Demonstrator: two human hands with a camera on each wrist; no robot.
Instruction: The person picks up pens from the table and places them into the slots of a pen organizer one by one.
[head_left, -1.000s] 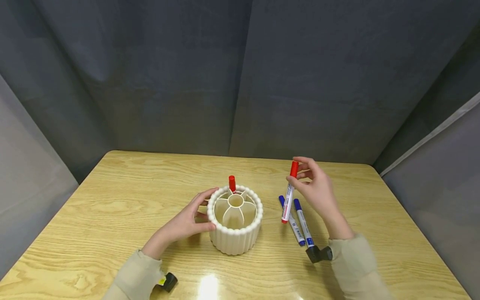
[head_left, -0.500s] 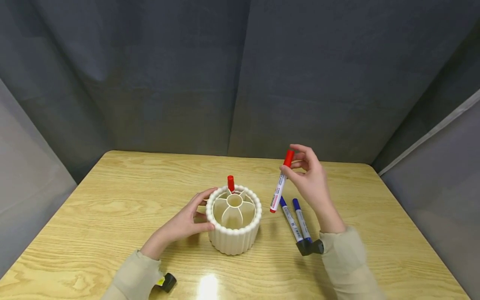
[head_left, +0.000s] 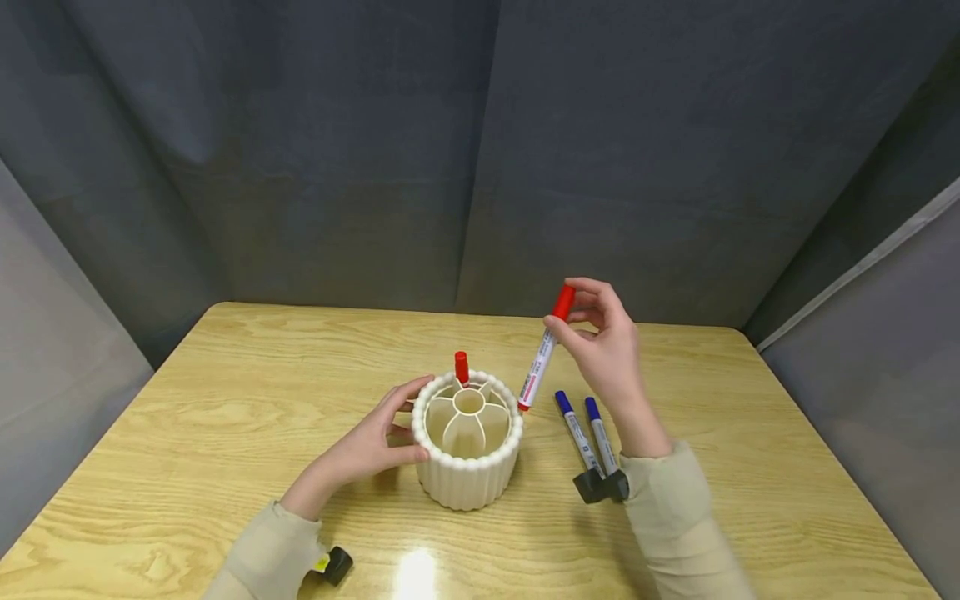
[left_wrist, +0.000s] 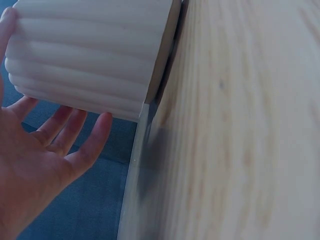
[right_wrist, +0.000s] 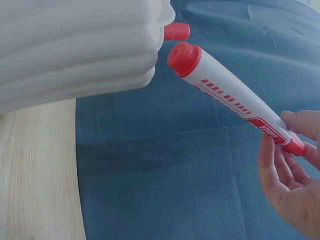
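Observation:
A cream pen holder [head_left: 467,485] with a beaded rim and petal-like dividers stands upright on the table. My left hand [head_left: 367,446] holds its left side, thumb at the near side and fingers round the far side; the left wrist view shows the fingertips against the ribbed wall [left_wrist: 85,55]. My right hand [head_left: 611,354] pinches a red-capped marker [head_left: 542,358] by its cap, tilted, with its lower end near the holder's right rim. In the right wrist view that marker's red end [right_wrist: 185,59] looks close to the holder; contact cannot be told. Another red marker [head_left: 461,367] stands in a back compartment.
Two blue-capped markers [head_left: 576,429] lie on the table right of the holder, below the right forearm, their near ends hidden by the black wrist camera [head_left: 600,486]. A dark curtain [head_left: 360,167] hangs behind the wooden table [head_left: 225,375].
My right hand has carried the red marker left and up, away from the blue markers, towards the holder's right rim. The left hand and holder have hardly moved.

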